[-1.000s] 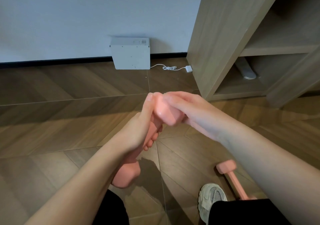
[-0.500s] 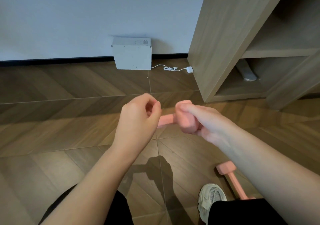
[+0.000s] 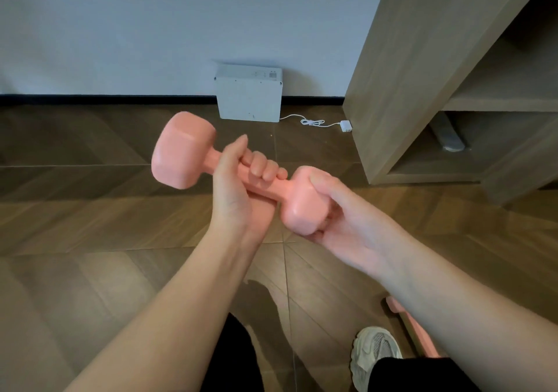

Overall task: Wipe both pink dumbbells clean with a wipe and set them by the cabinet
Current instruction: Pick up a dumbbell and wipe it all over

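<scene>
Pink dumbbell (image 3: 184, 150) held in the air above the wooden floor (image 3: 90, 210), lying crosswise, left head higher. Left hand (image 3: 238, 186) wrapped round the handle, fingers curled over it; right hand (image 3: 347, 225) gripping the right head. Second pink dumbbell (image 3: 407, 322) on the floor beside a pale shoe (image 3: 376, 352), partly hidden by the right forearm. Cabinet (image 3: 407, 74) at right, well apart.

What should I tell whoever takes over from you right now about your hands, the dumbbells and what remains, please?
Left grip curls round the handle of a smooth pink dumbbell held above the wooden floor; right grip clasps its nearer head.
Second pink dumbbell lies on the floor by the pale shoe, partly hidden by the right forearm.
No wipe in view; wiping done cannot be judged.
To do: set both by the light wooden cabinet.
</scene>
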`<state>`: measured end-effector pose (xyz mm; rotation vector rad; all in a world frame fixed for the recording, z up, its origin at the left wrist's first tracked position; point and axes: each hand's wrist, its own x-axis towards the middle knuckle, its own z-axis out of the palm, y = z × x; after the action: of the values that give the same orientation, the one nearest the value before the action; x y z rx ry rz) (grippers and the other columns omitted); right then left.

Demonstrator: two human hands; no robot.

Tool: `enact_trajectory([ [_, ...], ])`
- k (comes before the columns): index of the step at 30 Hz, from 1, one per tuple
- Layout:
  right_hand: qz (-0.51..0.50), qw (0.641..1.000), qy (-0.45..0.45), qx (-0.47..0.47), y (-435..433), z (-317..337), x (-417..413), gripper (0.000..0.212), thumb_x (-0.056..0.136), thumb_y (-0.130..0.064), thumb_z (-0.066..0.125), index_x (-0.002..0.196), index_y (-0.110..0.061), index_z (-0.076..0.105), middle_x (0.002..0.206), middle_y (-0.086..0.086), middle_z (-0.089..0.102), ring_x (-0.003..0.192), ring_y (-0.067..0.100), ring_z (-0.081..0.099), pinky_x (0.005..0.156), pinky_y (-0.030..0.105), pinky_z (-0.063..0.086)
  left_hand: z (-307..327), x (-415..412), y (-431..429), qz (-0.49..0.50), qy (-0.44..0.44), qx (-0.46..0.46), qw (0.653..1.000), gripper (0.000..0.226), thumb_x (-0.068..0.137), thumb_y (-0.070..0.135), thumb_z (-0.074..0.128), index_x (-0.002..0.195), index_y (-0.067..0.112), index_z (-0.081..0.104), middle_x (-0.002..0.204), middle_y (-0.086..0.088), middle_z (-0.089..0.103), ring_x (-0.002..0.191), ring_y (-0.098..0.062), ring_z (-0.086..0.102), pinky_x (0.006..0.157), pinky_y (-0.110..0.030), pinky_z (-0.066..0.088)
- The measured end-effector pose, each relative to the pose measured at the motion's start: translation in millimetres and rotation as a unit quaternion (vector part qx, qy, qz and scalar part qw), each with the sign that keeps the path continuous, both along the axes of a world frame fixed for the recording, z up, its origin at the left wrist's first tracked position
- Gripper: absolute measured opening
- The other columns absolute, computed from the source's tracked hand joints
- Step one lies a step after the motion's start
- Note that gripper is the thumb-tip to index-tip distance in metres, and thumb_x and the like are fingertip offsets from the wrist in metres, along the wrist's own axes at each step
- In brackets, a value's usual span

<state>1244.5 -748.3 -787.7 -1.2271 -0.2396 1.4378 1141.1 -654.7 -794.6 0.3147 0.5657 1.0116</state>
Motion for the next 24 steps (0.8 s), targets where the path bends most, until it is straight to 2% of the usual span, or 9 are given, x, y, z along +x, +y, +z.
enact_trajectory([
  [3, 0.017, 0.986, -0.156, 0.053, 0, 0, 6, 0.062, 0.063, -0.027, 0.078, 0.122, -0.02, 0.061, 0.111, -0.001, 0.071, 0.093, 0.008, 0.066, 0.076, 0.022, 0.049, -1, -8, 5, -0.002, 0.019, -0.027, 0.999, 0.038, 0.091, 0.016, 0.05, 0.058, 0.021, 0.033, 0.044, 0.007, 0.025, 0.038, -0.011, 0.024, 0.044, -0.022, 0.032],
  [5, 0.057, 0.961, -0.261, 0.071, 2, 2, 13, 0.047, 0.073, -0.019, 0.077, 0.118, -0.023, 0.065, 0.107, -0.006, 0.072, 0.099, 0.005, 0.066, 0.079, 0.019, 0.052, -2, -12, 8, -0.013, 0.055, -0.015, 0.998, 0.039, 0.093, 0.015, 0.049, 0.059, 0.02, 0.031, 0.043, 0.006, 0.024, 0.036, -0.011, 0.022, 0.042, -0.022, 0.03],
  [8, 0.096, 0.91, -0.396, 0.075, 2, 3, 15, 0.031, 0.086, -0.004, 0.064, 0.11, -0.023, 0.069, 0.102, -0.007, 0.072, 0.09, 0.0, 0.066, 0.072, 0.012, 0.049, -6, -15, 10, -0.042, 0.104, -0.003, 0.994, 0.039, 0.093, 0.014, 0.05, 0.06, 0.019, 0.031, 0.044, 0.004, 0.025, 0.037, -0.013, 0.024, 0.045, -0.023, 0.032],
  [12, 0.037, 0.843, -0.536, 0.038, 2, 2, 14, 0.019, 0.081, -0.011, 0.069, 0.092, -0.027, 0.066, 0.091, -0.01, 0.07, 0.078, 0.005, 0.068, 0.061, 0.017, 0.056, -10, -15, 8, -0.09, 0.151, 0.01, 0.984, 0.038, 0.091, 0.014, 0.054, 0.058, 0.019, 0.035, 0.045, 0.003, 0.029, 0.038, -0.013, 0.028, 0.046, -0.024, 0.033],
  [15, 0.011, 0.807, -0.587, 0.06, 1, 3, 12, 0.01, 0.078, -0.021, 0.075, 0.081, -0.024, 0.065, 0.077, -0.008, 0.068, 0.069, 0.007, 0.066, 0.057, 0.02, 0.053, -11, -12, 2, -0.121, 0.171, 0.011, 0.978, 0.037, 0.09, 0.014, 0.056, 0.058, 0.018, 0.038, 0.045, 0.003, 0.032, 0.038, -0.013, 0.029, 0.046, -0.024, 0.034],
  [17, 0.057, 0.773, -0.628, 0.075, 0, 3, 9, 0.006, 0.078, -0.027, 0.075, 0.076, -0.024, 0.07, 0.073, -0.011, 0.067, 0.07, 0.005, 0.062, 0.062, 0.019, 0.048, -12, -9, -1, -0.134, 0.176, 0.008, 0.975, 0.036, 0.088, 0.014, 0.057, 0.058, 0.018, 0.039, 0.046, 0.002, 0.033, 0.039, -0.014, 0.03, 0.048, -0.026, 0.033],
  [19, 0.156, 0.775, -0.609, 0.064, -1, 3, 7, 0.011, 0.086, -0.031, 0.066, 0.082, -0.026, 0.075, 0.083, -0.014, 0.07, 0.083, 0.002, 0.063, 0.077, 0.026, 0.051, -12, -9, -3, -0.141, 0.181, 0.006, 0.973, 0.036, 0.088, 0.014, 0.058, 0.058, 0.017, 0.039, 0.047, 0.001, 0.034, 0.04, -0.015, 0.03, 0.048, -0.026, 0.033],
  [21, 0.23, 0.794, -0.561, 0.047, -4, 6, 8, 0.02, 0.09, -0.031, 0.056, 0.1, -0.029, 0.074, 0.098, -0.018, 0.071, 0.098, -0.001, 0.062, 0.09, 0.032, 0.05, -12, -9, -2, -0.144, 0.188, 0.004, 0.971, 0.036, 0.088, 0.014, 0.058, 0.058, 0.017, 0.039, 0.047, 0.001, 0.033, 0.041, -0.015, 0.029, 0.048, -0.025, 0.033],
  [24, 0.275, 0.795, -0.537, 0.066, -9, 7, 13, 0.024, 0.087, -0.022, 0.061, 0.108, -0.031, 0.068, 0.113, -0.021, 0.067, 0.113, -0.007, 0.055, 0.102, 0.029, 0.041, -12, -12, 1, -0.15, 0.192, 0.003, 0.97, 0.037, 0.088, 0.016, 0.059, 0.058, 0.018, 0.038, 0.047, 0.001, 0.032, 0.041, -0.015, 0.028, 0.048, -0.025, 0.032],
])
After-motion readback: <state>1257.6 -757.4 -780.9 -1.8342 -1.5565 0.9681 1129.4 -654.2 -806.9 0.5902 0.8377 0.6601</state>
